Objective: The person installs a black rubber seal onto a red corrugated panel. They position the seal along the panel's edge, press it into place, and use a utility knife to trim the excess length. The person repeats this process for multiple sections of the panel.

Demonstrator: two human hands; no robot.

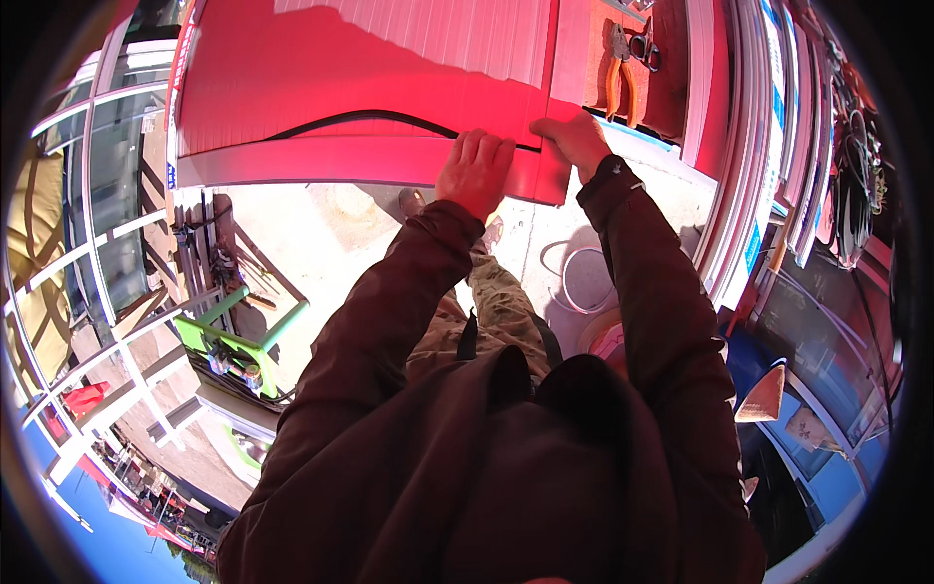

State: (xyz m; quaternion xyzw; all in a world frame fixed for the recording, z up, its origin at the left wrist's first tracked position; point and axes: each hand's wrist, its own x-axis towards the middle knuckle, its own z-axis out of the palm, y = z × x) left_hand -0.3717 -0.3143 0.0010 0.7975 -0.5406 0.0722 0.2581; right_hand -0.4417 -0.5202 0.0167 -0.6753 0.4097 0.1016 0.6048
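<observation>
A wide red panel (370, 73) lies before me, framed by a smooth red rail (311, 161) along its near edge. A thin black strip, likely rubber (365, 114), bows up from the rail's inner edge at the left and runs flat toward the near right corner. My left hand (475, 175) is over the rail with fingers bent together on the strip. At the corner, my right hand (576, 144) is curled, one digit pointing left beside the strip's end. Whatever its other fingers hold is hidden.
Orange-handled pliers (620, 78) and dark scissors (644, 51) lie on a brown surface beyond the corner. Long white profiles (754, 146) are stacked at the right. Below the panel stands a round bucket (589, 280). A green stand (282, 326) and white window frames (89, 195) are at the left.
</observation>
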